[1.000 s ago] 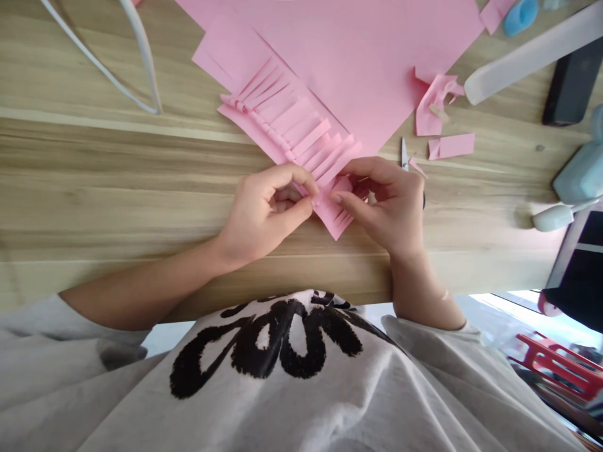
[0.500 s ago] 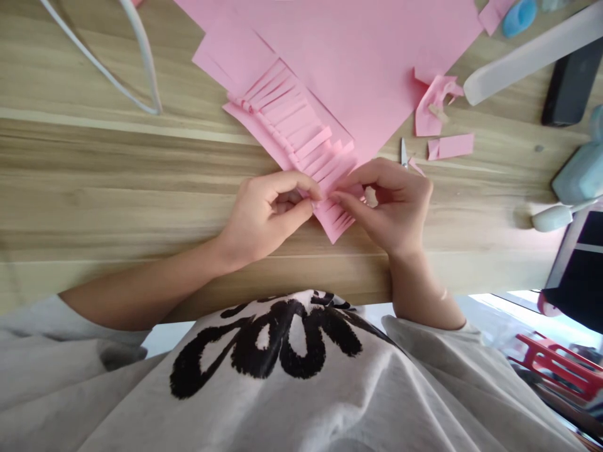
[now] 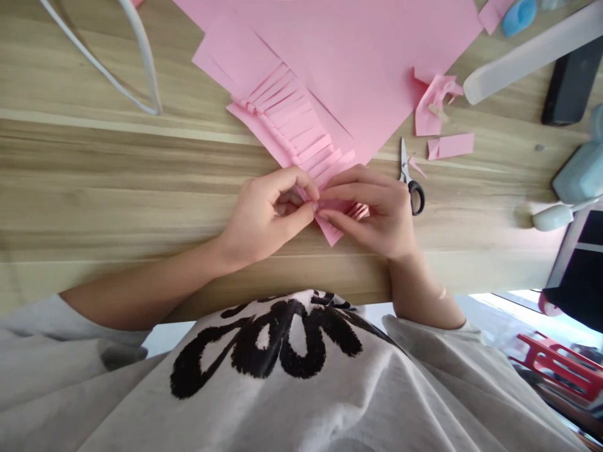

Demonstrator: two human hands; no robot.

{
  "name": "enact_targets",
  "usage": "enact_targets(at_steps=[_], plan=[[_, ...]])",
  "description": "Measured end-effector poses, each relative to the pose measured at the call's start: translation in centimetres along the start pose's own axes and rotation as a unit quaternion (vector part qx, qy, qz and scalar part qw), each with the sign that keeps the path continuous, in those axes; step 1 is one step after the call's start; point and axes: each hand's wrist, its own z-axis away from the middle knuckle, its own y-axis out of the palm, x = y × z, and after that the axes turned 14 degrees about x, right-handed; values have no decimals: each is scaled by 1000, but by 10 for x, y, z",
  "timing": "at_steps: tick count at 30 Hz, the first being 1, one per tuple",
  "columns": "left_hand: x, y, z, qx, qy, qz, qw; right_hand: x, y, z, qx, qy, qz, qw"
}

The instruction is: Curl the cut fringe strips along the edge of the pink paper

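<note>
Pinching fringed pink paper (image 3: 296,135) — two hands (image 3: 266,220) (image 3: 372,213)

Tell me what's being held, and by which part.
The left hand and right hand pinch the fringed pink paper between their fingers at its near end.

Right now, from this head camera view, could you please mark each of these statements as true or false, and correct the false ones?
1. The left hand and the right hand both pinch the fringed pink paper. True.
2. The right hand holds the scissors. False: the scissors lie on the table beside it, not held.
3. The scissors have a black handle. True.
4. The table has a glass top. False: its top shows a wood grain.
</note>
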Motion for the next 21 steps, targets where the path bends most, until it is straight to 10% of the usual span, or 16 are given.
enact_targets(at_steps=[21], plan=[[2, 0, 3, -9, -27, 16, 999, 4, -1, -2, -25, 2, -85, 996]])
